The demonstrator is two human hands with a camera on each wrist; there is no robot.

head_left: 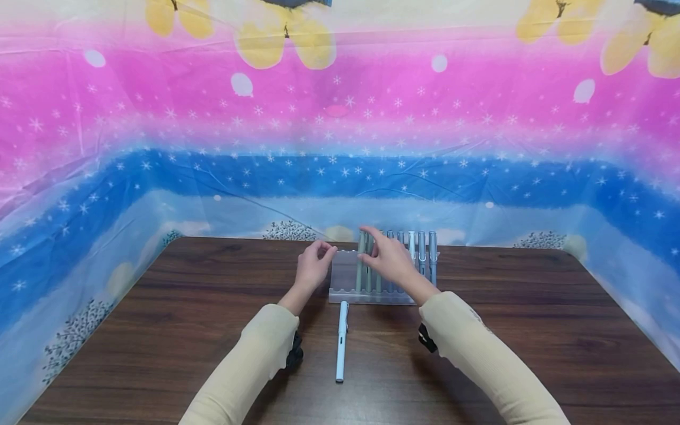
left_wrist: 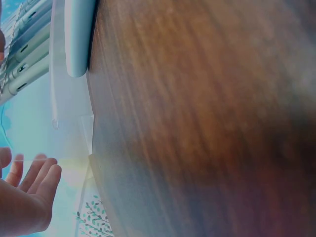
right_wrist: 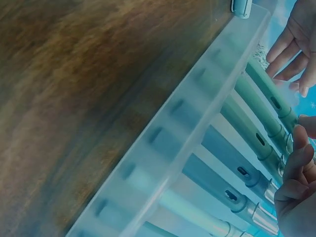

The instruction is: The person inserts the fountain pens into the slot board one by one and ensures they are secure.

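Observation:
A clear plastic pen rack [head_left: 344, 271] stands at the table's far side, holding a row of capped pens from green on the left to blue and grey on the right. My left hand [head_left: 313, 264] pinches the rack's upper left edge between thumb and fingers; in the left wrist view that hand [left_wrist: 32, 197] shows around the clear edge. My right hand [head_left: 390, 257] holds the leftmost green pen [head_left: 360, 274], index finger at its top and thumb lower down. One pale blue pen [head_left: 341, 342] lies on the table before the rack, clip to the right.
The dark wooden table [head_left: 186, 330] reaches back to a patterned cloth backdrop [head_left: 340, 171] that hangs right behind the rack. The rack's front ledge [right_wrist: 163, 168] has notches along it, with pens leaning upward from them.

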